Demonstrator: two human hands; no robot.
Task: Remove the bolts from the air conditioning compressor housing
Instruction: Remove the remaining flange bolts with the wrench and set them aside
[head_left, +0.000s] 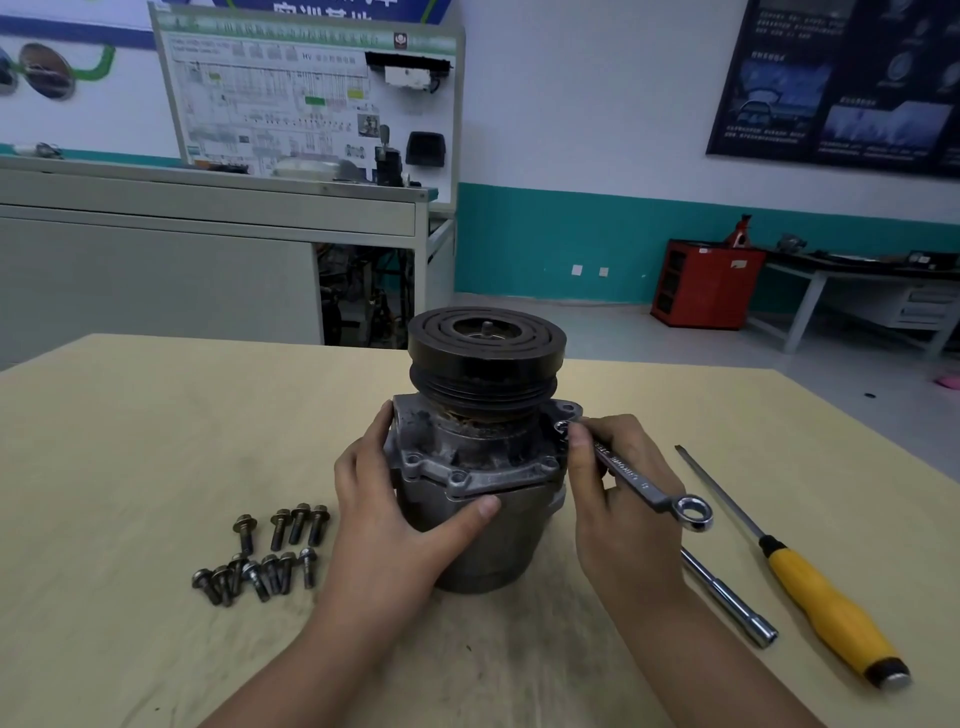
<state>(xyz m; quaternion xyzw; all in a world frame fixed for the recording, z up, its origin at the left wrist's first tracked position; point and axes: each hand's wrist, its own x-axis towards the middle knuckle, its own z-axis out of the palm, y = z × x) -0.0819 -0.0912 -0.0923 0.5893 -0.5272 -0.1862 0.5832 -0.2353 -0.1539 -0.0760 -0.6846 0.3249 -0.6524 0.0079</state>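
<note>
The grey compressor housing (483, 467) stands upright mid-table, with a black pulley (485, 343) on top. My left hand (384, 499) grips its left side, thumb across the front below the flange. My right hand (613, 483) holds a silver ring spanner (639, 480). The spanner's far end sits at the flange's right edge, where a bolt head would be hidden by it. Several removed bolts (265, 551) lie loose on the table to the left of my left hand.
A yellow-handled screwdriver (810, 587) and a chrome socket extension (727, 597) lie on the wooden table (130, 441) to the right. Beyond the table are a grey bench, a red cabinet (701, 283) and open floor.
</note>
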